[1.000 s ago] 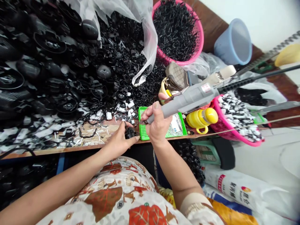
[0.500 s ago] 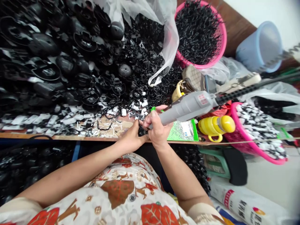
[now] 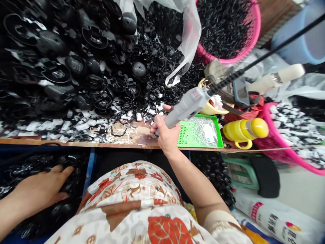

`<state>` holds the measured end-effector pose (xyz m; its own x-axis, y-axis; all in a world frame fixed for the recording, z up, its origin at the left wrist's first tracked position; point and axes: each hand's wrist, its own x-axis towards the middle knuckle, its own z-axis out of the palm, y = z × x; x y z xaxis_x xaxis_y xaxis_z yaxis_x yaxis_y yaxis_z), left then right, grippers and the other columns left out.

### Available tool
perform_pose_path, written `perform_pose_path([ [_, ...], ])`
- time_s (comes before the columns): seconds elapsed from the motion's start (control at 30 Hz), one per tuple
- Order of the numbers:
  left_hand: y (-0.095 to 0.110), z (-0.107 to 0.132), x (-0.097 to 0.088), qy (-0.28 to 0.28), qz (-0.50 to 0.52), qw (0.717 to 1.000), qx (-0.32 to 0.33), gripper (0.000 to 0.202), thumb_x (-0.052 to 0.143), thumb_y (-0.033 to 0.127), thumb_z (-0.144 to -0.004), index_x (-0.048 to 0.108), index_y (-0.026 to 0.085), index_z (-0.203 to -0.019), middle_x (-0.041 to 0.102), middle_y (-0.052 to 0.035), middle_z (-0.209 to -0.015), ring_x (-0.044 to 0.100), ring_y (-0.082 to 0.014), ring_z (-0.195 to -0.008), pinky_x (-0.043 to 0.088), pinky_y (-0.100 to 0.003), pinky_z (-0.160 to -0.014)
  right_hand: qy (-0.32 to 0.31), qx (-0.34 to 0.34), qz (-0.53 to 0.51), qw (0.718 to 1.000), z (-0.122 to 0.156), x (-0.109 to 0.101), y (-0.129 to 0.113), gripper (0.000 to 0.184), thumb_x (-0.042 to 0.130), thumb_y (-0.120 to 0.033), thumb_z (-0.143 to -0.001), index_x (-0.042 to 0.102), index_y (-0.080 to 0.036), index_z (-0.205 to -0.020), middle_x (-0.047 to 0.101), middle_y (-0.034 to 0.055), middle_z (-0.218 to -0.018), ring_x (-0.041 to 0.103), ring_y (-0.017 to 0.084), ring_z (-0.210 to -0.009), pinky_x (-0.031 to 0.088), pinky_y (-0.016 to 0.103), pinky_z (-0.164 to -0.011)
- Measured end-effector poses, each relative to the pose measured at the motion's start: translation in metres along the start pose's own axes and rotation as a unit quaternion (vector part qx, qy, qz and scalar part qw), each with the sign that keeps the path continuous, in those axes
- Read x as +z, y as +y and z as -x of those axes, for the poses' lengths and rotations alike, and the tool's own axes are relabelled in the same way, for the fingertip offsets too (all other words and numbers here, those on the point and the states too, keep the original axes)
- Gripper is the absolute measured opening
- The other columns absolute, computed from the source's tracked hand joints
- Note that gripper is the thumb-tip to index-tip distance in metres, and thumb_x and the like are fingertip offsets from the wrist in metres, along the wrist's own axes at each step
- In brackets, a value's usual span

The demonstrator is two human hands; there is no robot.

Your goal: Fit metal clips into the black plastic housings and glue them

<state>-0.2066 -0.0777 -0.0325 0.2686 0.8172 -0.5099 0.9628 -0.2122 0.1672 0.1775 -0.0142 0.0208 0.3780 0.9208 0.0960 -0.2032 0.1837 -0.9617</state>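
My right hand is wrapped around a grey electric screwdriver, which slants down to the left over the workbench edge. A dark coiled cord runs from its rear end to the upper right. My left hand is over the blue bin below the bench at the left, its fingers spread among glossy black plastic parts. I see nothing held in it. Beside my right hand lies a green tray with many small metallic pieces, probably screws. White sticks are scattered on the bench wood.
Black plastic housings heap the back left of the bench, with white pieces along its front. At the right are a yellow bottle, a pink basket of black strips, a pink basket of black-and-white parts and a green stool.
My left hand has left the spot beside my right hand and moved down left into the bin. The dark part between my hands is gone from the bench edge. The screwdriver tilts more steeply.
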Motion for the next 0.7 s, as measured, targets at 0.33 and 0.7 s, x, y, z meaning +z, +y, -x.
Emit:
perform_pose_path([
  [0.33, 0.098, -0.026, -0.051, -0.047, 0.071, 0.982, 0.167, 0.058, 0.051, 0.059, -0.094, 0.064, 0.022, -0.137, 0.067, -0.0153, -0.140, 0.068, -0.0367, -0.122, 0.054, -0.049, -0.103, -0.073, 0.064, 0.012, 0.995, 0.028, 0.029, 0.019, 0.051, 0.081, -0.050, -0.080, 0.055, -0.026, -0.116, 0.060, -0.0083, -0.066, 0.056, 0.010, -0.048, 0.052, 0.025, -0.049],
  [0.7, 0.135, -0.048, -0.076, 0.019, 0.188, 0.944, 0.271, 0.026, 0.058, 0.049, -0.095, 0.070, 0.027, -0.105, 0.074, -0.0033, -0.098, 0.068, -0.0211, -0.079, 0.050, -0.031, -0.075, 0.098, -0.079, 0.071, 0.990, -0.032, -0.028, -0.020, 0.055, 0.073, -0.054, -0.086, 0.048, -0.028, -0.127, 0.056, -0.0113, -0.065, 0.058, 0.009, -0.051, 0.051, 0.026, -0.056],
])
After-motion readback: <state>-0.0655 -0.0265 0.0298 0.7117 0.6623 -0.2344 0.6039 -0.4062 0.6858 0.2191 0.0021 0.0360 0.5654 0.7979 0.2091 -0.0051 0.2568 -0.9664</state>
